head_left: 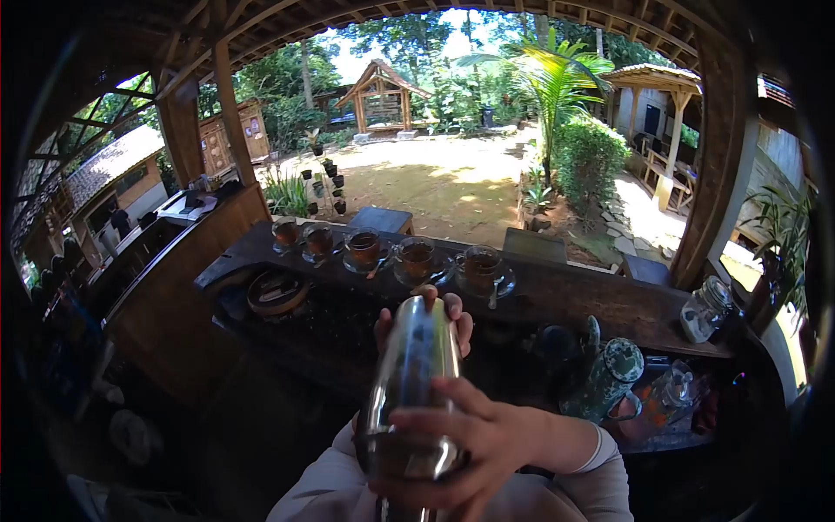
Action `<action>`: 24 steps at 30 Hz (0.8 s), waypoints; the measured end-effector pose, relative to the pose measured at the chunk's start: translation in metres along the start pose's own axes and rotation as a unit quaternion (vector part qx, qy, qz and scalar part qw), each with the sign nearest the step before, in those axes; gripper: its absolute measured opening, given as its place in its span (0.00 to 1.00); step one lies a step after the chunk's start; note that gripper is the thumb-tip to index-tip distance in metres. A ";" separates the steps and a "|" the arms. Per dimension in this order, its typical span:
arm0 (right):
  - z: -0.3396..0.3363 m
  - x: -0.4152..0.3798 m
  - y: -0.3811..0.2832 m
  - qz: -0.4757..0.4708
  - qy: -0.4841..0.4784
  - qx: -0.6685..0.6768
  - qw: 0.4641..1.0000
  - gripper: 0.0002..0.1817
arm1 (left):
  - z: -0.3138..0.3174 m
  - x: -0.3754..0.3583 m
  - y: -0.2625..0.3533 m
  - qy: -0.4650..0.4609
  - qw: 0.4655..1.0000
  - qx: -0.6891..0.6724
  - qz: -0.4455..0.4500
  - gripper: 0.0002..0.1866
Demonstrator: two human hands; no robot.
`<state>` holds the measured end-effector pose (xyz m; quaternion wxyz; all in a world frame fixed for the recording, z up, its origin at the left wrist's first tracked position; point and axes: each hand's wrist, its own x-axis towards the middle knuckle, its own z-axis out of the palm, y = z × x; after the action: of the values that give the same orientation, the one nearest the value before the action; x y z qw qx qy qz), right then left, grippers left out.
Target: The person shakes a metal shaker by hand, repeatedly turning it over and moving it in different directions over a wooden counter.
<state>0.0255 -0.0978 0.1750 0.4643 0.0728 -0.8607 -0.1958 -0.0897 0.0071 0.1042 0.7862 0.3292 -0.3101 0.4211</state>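
Observation:
A shiny metal shaker point(416, 357) is held in front of my body, its narrower end pointing away from me. My right hand point(483, 431) wraps round its wide lower part, fingers spread over the metal. Around the far end are the fingers of my left hand point(461, 326); the shaker hides its palm. Beyond the shaker, several glass cups of brown drink, one of them a cup point(417, 254) straight ahead, stand in a row on saucers along the wooden counter point(574, 300). A spoon point(494, 294) rests at the rightmost cup.
A speckled green pot point(609, 374) and a glass jug point(668, 396) stand at the right on a lower surface. A lidded glass jar point(705, 311) sits at the counter's right end. At the left is a round tray point(277, 292). Stools and a garden lie beyond.

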 end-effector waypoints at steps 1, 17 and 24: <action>0.010 0.000 -0.009 -0.029 -0.020 -0.011 0.999 0.19 | 0.008 -0.002 0.009 -0.072 0.995 0.042 0.047 0.29; 0.087 0.035 0.056 0.192 0.069 0.316 0.927 0.19 | 0.067 -0.057 0.081 0.334 0.921 -0.071 0.186 0.25; 0.143 0.053 0.077 0.143 0.037 0.236 0.960 0.39 | -0.002 -0.100 0.137 0.209 0.967 -0.063 0.132 0.25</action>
<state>-0.1185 -0.0055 0.1769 0.4889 0.0633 -0.8660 0.0842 -0.2528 0.0216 0.0620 0.7901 0.1395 -0.2055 0.5605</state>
